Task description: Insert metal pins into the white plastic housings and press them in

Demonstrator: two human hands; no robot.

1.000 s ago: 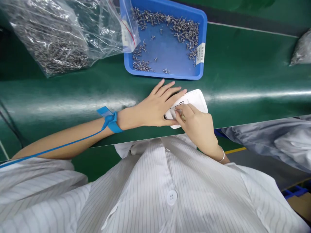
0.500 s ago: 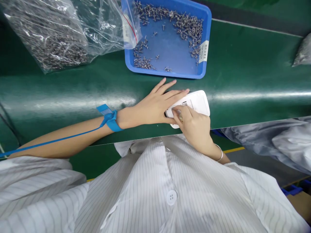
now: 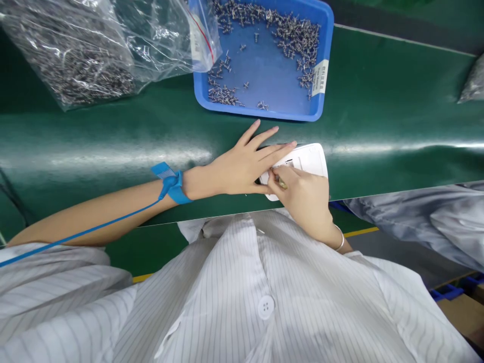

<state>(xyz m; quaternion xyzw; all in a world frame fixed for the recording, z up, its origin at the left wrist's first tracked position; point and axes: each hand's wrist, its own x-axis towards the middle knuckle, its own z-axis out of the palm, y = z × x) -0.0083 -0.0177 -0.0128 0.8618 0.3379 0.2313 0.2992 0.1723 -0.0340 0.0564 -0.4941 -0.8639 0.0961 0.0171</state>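
A white plastic housing with rounded corners lies flat on the green table, close to its front edge. My left hand is open with fingers spread, its index finger and thumb resting along the housing's left part. Over the housing, my right hand is closed, thumb and fingertips pinched together against its surface. Something small and yellowish shows between the curled fingers, too hidden to name. Behind the hands stands a blue tray of small metal screws.
A clear plastic bag full of screws lies at the back left, its mouth over the tray's edge. Around my left wrist is a blue strap with a cord. Another bag sits at the far right. Grey fabric hangs beyond the table edge.
Both hands stay at the housing with almost the same hold. The right fingers have shifted slightly, and the view has moved a little.
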